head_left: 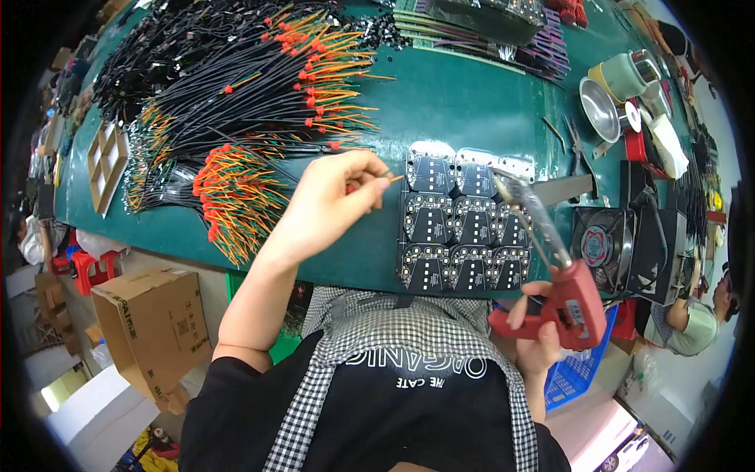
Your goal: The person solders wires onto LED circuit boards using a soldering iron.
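My left hand (334, 193) is raised over the table just left of a panel of black circuit boards (429, 223). Its thumb and forefinger pinch a thin wire (396, 179), whose orange tip points toward the boards' upper left edge. My right hand (538, 346) is closed around the handle of a red soldering gun (580, 303). The gun's long metal barrel slants up and left above the right side of the panel. Its tip is near the upper right boards and I cannot tell whether it touches them.
Black cables (252, 86) with red bands and orange ends are heaped at the left. A smaller bundle (236, 193) lies nearer. At the right are pliers (579, 149), a metal dish (599, 110) and a small fan (599, 245). A cardboard box (157, 330) stands below left; another person is far right.
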`<state>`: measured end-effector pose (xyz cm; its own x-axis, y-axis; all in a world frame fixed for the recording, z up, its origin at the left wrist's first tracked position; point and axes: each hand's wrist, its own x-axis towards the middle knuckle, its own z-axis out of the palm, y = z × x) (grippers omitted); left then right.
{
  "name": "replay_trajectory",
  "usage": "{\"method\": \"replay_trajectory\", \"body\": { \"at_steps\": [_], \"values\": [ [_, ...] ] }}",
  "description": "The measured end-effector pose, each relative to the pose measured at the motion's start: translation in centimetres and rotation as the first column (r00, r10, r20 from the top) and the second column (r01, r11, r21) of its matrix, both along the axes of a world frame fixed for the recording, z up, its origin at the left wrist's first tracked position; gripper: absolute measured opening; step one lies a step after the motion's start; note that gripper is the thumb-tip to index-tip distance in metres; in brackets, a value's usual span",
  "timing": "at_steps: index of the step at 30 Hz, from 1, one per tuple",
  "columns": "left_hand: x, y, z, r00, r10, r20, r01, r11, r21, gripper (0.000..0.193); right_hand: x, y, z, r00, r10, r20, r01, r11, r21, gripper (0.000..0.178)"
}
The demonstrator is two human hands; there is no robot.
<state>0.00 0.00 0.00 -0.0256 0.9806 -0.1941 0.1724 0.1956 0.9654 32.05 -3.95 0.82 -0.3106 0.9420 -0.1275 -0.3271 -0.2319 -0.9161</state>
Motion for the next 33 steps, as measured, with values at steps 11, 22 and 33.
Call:
{"method": "replay_trajectory", "body": {
  "at_steps": [11, 22, 33],
  "values": [
    [2.0, 1.2, -1.2, 0.967, 0.123, -0.225, -0.114, 0.992, 0.053, 0.007, -3.2, -0.5, -0.6, 0.962, 0.047, 0.268, -0.038, 0.999, -0.039, 0.072],
    [1.9, 1.5, -1.1, 0.958, 0.075, -0.276, -0.048, 0.993, 0.104, 0.009, -3.3, -0.4, -1.4, 0.943, 0.053, 0.329, -0.055, 0.999, -0.005, 0.071],
    [1.9, 1.8, -1.2, 0.948, 0.068, -0.311, -0.03, 0.992, 0.126, 0.012, -2.8, -0.4, -2.2, 0.916, 0.027, 0.399, -0.072, 0.992, 0.099, 0.058]
  ]
}}
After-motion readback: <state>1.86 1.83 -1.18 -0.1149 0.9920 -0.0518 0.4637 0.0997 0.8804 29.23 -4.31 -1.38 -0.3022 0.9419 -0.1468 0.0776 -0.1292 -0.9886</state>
